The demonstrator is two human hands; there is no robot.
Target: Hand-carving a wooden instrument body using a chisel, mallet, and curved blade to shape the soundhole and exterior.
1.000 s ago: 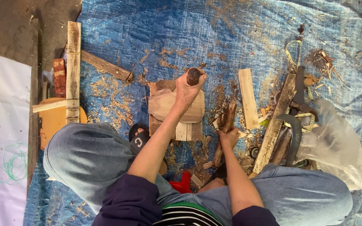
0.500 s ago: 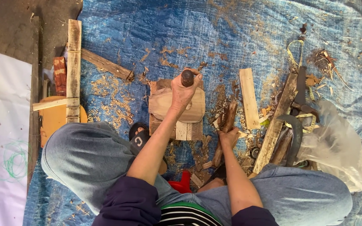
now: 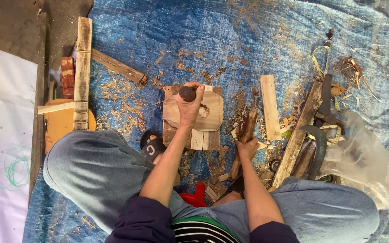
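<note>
Hands stay clenched: left [image 3: 189, 108] on chisel [image 3: 187, 93], right [image 3: 247, 147] seemingly gripping mallet [image 3: 244, 141].

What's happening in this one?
A person sits cross-legged on a blue tarp strewn with wood shavings. The left hand grips a dark-handled chisel set upright on a pale rounded wooden piece, which rests on a slatted board. The right hand holds a wooden mallet low beside it. Planks and tools lie around.

Open blue woven tarpaulin [image 3: 257, 36] lies beyond my pale rounded wooden workpiece [image 3: 203, 114]; a flat light plank offcut [image 3: 270, 107] blocks passage rightward.
</note>
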